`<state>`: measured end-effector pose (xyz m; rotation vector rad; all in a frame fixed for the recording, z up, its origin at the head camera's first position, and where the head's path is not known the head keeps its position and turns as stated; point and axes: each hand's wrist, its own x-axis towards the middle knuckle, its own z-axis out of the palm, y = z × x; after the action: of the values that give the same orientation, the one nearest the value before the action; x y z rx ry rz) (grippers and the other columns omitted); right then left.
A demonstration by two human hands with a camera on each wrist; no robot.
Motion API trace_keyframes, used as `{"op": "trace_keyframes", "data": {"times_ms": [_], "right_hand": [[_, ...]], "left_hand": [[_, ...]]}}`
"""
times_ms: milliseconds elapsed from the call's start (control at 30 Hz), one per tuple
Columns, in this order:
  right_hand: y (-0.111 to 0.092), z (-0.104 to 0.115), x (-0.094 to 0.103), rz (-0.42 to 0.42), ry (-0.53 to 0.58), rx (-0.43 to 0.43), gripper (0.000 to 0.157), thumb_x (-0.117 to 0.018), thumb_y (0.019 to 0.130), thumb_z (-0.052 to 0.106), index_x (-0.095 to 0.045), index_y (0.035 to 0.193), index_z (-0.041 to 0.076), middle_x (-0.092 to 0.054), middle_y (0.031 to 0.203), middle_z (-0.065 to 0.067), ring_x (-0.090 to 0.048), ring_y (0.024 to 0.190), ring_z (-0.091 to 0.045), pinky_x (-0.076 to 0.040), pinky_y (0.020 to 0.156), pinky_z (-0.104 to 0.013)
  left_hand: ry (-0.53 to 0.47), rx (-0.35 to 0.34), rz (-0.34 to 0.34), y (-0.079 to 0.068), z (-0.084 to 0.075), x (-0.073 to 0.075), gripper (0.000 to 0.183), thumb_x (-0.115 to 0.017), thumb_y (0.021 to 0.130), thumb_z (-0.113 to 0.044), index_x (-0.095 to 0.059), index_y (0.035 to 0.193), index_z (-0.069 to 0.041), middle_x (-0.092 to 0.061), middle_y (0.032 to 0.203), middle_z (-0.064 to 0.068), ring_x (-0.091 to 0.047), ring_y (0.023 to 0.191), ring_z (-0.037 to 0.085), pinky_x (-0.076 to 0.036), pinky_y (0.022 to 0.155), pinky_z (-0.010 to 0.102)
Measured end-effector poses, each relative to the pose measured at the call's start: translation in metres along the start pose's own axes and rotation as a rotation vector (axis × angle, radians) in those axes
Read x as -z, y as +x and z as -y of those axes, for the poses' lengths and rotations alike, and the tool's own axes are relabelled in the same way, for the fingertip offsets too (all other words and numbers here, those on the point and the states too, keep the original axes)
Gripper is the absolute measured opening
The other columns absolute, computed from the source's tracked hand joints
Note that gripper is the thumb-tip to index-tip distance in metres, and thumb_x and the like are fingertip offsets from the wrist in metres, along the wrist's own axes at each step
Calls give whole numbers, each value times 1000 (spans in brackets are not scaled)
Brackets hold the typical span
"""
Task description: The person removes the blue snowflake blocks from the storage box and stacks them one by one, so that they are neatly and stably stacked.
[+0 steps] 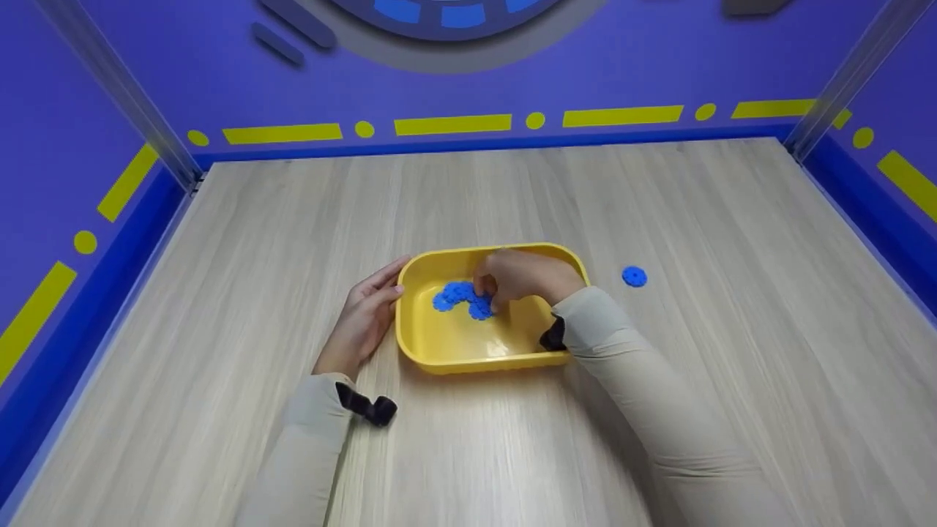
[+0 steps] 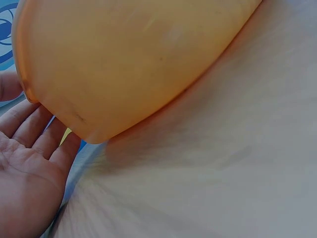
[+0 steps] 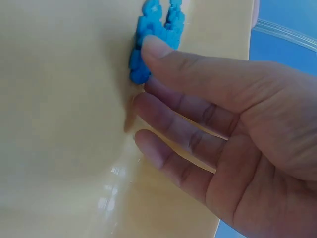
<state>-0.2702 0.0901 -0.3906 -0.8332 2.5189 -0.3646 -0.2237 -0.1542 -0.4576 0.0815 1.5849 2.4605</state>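
Observation:
Blue notched discs (image 1: pixel 459 292), several of them, lie joined or overlapping in a curved row inside a yellow plastic tub (image 1: pixel 483 361). Reaching over the tub's right rim, my right hand (image 1: pixel 521 274) pinches the near end of that row between thumb and forefinger. In the right wrist view the blue discs (image 3: pixel 148 22) show edge-on past the thumb, which hides part of them. Against the tub's left side rests my left hand (image 1: pixel 366 316), its fingers straight along the outer wall and thumb at the rim. The left wrist view has those fingers (image 2: pixel 32 124) touching the orange-looking wall.
A single blue notched disc (image 1: pixel 635 276) lies on the wood-grain table (image 1: pixel 293 219), right of the tub. Blue-purple panels (image 1: pixel 468 91) with yellow marks enclose the table at the back and both sides.

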Motion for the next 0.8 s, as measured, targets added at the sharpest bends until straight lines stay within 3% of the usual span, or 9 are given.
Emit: {"op": "trace_keyframes", "data": {"times_ms": [200,467,800], "right_hand": [[0,1,-1,27,-14,-27,22,-77,79,9,-66,98,9,-58,82,-1,-51,79,-16,-46,71,-25],[-2,-2,0,26,-34,5,14,-76,80,7,-67,91,9,-59,81,0,-51,76,-15,-44,67,-23],[-7,-4,6,43,-51,43,10,-70,85,5,-72,93,8,-68,91,-4,-56,78,-16,-53,75,-29]], "left_hand": [[5,-1,3,1,1,0,55,-46,92,4,-35,146,4,-35,153,15,-38,139,22,-38,112,32],[16,-13,7,1,2,0,54,-47,92,4,-36,145,4,-36,152,16,-43,134,17,-42,107,28],[15,-10,-8,1,1,-1,54,-46,93,4,-35,145,4,-35,153,15,-36,140,21,-36,112,32]]}}
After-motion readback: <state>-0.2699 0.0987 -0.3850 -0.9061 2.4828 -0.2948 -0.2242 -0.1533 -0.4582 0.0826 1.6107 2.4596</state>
